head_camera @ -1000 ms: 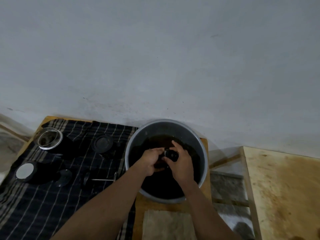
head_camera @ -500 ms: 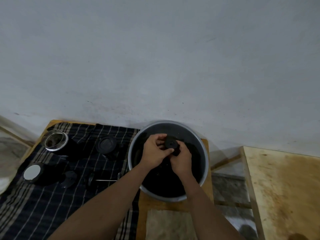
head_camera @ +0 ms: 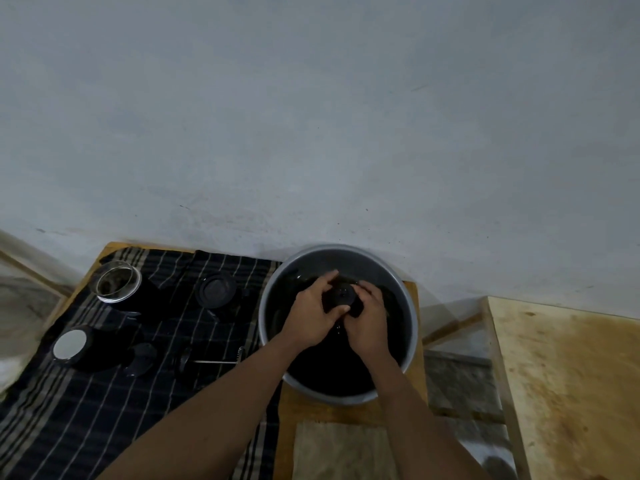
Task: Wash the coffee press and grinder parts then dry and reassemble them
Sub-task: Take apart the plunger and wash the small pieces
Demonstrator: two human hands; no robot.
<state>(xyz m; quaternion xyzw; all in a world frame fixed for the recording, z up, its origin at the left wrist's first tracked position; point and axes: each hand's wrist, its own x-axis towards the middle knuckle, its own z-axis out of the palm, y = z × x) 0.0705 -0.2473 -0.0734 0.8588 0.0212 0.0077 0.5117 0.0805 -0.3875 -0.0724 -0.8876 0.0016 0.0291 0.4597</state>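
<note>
Grey metal basin [head_camera: 363, 263] on the right of the wooden table [head_camera: 311, 408] holds dark water [head_camera: 322, 372]. Over it both hands grip one black round part [head_camera: 341, 296]: left hand [head_camera: 311, 317] curled round its left side, right hand [head_camera: 369, 327] wrapped round its right. Left of the basin, on a dark striped cloth [head_camera: 104, 410], sit a glass beaker [head_camera: 117, 284] with brownish specks inside, a black lid [head_camera: 215, 291], a black cylinder with a pale top [head_camera: 69, 345] and a thin metal rod [head_camera: 214, 361].

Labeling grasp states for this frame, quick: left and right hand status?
Left hand: closed, fingers curled round the round black part over the basin.
Right hand: closed, gripping the same part from the other side.
</note>
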